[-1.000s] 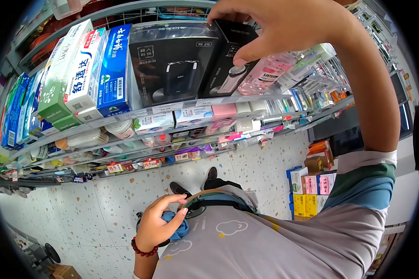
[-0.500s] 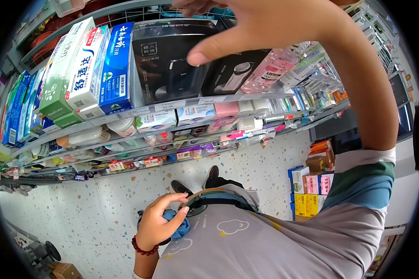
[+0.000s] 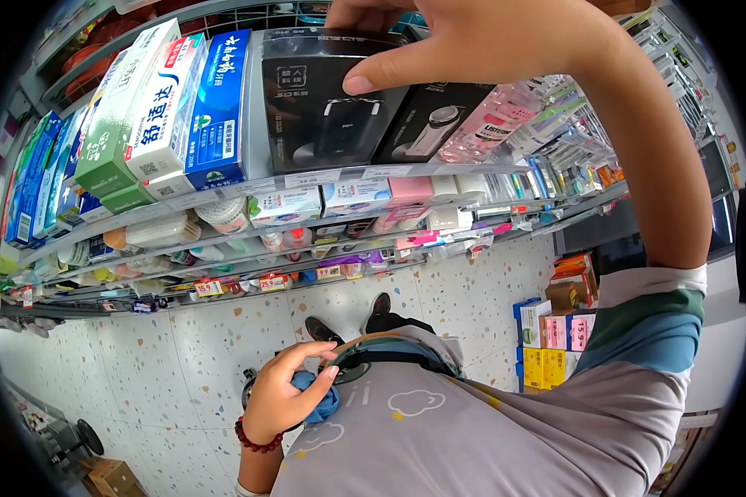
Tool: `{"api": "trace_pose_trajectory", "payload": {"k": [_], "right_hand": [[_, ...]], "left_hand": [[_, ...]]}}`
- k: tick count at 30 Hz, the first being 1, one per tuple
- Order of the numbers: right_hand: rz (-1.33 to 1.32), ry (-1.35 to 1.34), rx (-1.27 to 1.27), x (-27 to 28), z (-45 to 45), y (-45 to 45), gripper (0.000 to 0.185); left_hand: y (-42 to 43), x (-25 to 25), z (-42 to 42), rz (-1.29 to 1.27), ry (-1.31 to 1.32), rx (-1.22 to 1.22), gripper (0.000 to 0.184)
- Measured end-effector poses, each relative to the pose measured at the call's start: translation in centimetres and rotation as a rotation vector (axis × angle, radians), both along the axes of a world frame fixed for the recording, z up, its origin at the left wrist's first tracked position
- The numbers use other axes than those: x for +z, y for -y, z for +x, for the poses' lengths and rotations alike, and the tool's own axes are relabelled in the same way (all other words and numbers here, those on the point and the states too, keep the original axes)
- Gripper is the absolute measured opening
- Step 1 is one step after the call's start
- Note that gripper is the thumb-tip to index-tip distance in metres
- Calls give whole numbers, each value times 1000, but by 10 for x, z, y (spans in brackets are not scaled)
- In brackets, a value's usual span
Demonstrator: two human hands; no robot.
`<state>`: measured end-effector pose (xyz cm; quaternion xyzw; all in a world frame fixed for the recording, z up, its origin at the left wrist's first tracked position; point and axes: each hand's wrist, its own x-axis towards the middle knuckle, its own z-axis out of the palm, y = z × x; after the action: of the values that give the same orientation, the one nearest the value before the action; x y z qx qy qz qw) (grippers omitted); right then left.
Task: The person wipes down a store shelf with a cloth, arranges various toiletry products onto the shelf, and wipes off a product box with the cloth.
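Observation:
My right hand reaches over the top shelf and grips a black box with a printed picture of a device on its front. The thumb presses the front face; the other fingers go behind the top edge and are partly hidden. A second black box stands right beside it. My left hand is at my waist, its fingers curled round a crumpled blue cloth-like bundle. A blue toothpaste box stands to the left of the gripped box, with a narrow gap between them.
White-and-green toothpaste boxes fill the shelf's left. A pink mouthwash bottle stands to the right. Lower shelves hold several packaged goods. Stacked boxes stand on the speckled floor at right; a cardboard box lies lower left.
My right hand has closed over the black box's top edge. The box has shifted slightly right, widening the gap beside the blue toothpaste box. My left hand stays in place.

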<state>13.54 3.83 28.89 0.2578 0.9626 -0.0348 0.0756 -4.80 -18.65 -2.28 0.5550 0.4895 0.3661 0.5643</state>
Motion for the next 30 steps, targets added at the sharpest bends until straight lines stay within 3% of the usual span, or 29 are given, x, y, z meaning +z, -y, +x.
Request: {"api": "trace_pose_trajectory", "payload": {"k": [5,8,11,14,17,30], "right_hand": [[-196,71,-116,4,-7,-9,51],[33,37,-75,0,-4,7,51],[-89,50,-69,4,-4,5,51],[58,47,-84,1,-5,5,51],[-218,90,-152,13,-7,-9,52],[-210,105,-137,9,-8,-11,51]], "left_hand": [[0,3,2,6,-18,-6,33],[0,2,3,19,-22,-4,33],[1,2,4,25,-25,-5,33],[1,3,4,32,-15,-2,33],[3,4,4,14,-2,-1,33],[7,4,2,-11,-19,-10,33]]}}
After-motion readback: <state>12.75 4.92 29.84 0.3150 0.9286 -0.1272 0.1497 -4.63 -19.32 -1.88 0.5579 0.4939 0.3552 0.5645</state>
